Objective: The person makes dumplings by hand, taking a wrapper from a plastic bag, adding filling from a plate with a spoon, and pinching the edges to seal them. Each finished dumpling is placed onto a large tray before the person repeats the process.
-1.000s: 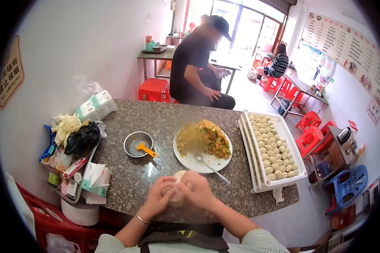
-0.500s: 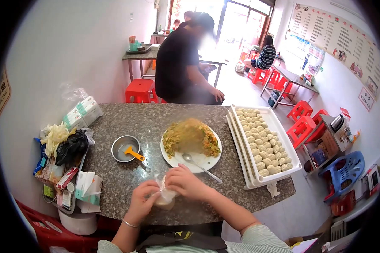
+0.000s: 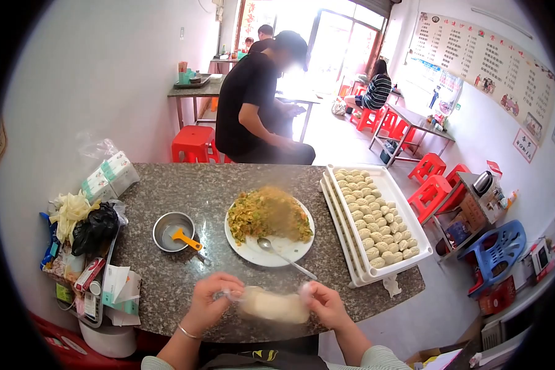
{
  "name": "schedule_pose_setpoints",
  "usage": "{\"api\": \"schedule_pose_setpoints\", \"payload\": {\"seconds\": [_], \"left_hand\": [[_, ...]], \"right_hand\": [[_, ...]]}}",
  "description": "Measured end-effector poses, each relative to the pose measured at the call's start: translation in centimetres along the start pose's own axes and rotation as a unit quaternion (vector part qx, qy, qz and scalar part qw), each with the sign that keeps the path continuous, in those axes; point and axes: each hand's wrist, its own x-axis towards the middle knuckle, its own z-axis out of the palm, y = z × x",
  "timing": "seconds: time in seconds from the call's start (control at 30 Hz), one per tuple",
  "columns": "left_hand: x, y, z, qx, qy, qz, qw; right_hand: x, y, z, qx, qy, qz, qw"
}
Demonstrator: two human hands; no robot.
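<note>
A clear plastic bag (image 3: 274,306) with a pale, dough-like bundle inside is stretched between my two hands above the near edge of the counter. My left hand (image 3: 208,302) pinches its left end, and my right hand (image 3: 329,306) grips the right end. The bundle is slightly blurred. Just beyond it lies a white plate (image 3: 256,254) heaped with chopped yellow-green filling (image 3: 253,216). A metal spoon (image 3: 277,254) rests across the plate's near side. Left of the plate stands a metal bowl (image 3: 164,234), with an orange-handled scraper (image 3: 186,239) leaning in it.
Stacked white trays (image 3: 407,216) at the right hold rows of shaped dumplings (image 3: 379,228). Tissue packs (image 3: 111,177), a black plastic bag (image 3: 95,229) and small boxes crowd the left. Behind the stone counter (image 3: 166,185) sits a person in black (image 3: 243,111); red stools (image 3: 194,143) stand nearby.
My hands have moved apart, the right one going rightward, and the bag now stretches lengthwise between them. Before, both hands were together at the bag's gathered top. The camera view has shifted slightly.
</note>
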Motion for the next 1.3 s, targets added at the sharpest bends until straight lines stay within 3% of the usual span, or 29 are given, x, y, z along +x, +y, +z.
{"api": "schedule_pose_setpoints", "payload": {"seconds": [0.03,0.1,0.13,0.2,0.3,0.37,0.43,0.63,0.7,0.73,0.8,0.9,0.97,1.07,1.2,1.3], "left_hand": [[0.3,0.1,0.1,-0.001,0.001,-0.001,1.0],[0.8,0.3,0.0,0.028,0.001,0.079,0.996],[1.0,0.5,0.1,0.029,0.004,0.07,0.997],[0.5,0.8,0.4,-0.013,0.002,-0.028,1.0],[0.4,0.5,0.8,-0.129,-0.016,-0.061,0.99],[0.4,0.4,0.8,-0.112,-0.01,-0.05,0.992],[0.0,1.1,1.4,-0.155,0.016,-0.088,0.984],[-0.6,1.8,1.0,-0.213,-0.067,-0.086,0.971],[-0.8,1.9,1.3,-0.136,-0.067,-0.049,0.987],[-0.8,1.6,1.4,-0.163,-0.067,-0.033,0.984],[-0.8,2.1,1.6,-0.175,-0.058,-0.054,0.981],[-1.0,2.3,1.6,-0.194,-0.05,-0.075,0.977],[-1.3,2.2,1.5,-0.202,-0.05,-0.076,0.975],[-1.7,1.8,1.4,-0.203,-0.012,-0.048,0.978],[-2.1,1.2,0.5,-0.238,-0.056,-0.051,0.968],[-2.2,0.7,0.6,-0.251,-0.054,-0.03,0.966]], "right_hand": [[-0.2,-0.2,-0.2,0.031,0.024,0.008,0.999],[-0.2,-1.0,-0.5,0.023,0.031,0.017,0.999],[-0.1,-0.8,-0.5,0.016,0.047,0.003,0.999],[-0.3,-0.8,-0.4,0.005,0.077,0.007,0.997],[0.7,-1.5,-0.3,-0.02,0.06,-0.044,0.997],[1.2,-1.3,-0.4,-0.064,0.069,-0.085,0.992],[1.4,-1.4,-0.5,-0.008,0.102,-0.092,0.991],[1.8,-4.2,-1.0,-0.029,0.181,-0.059,0.981],[2.1,-6.5,-0.2,-0.05,0.222,-0.131,0.965],[1.8,-7.6,0.5,-0.051,0.221,-0.128,0.965],[1.2,-9.5,2.3,-0.141,0.098,-0.215,0.962],[2.9,-9.4,5.4,-0.337,-0.134,-0.048,0.931],[3.7,-5.7,5.7,-0.447,-0.114,-0.064,0.885],[4.1,-4.2,5.1,-0.468,-0.132,-0.013,0.874],[4.3,-4.1,5.4,-0.461,-0.135,0.004,0.877],[4.2,-4.1,5.5,-0.442,-0.099,-0.048,0.89]]}}
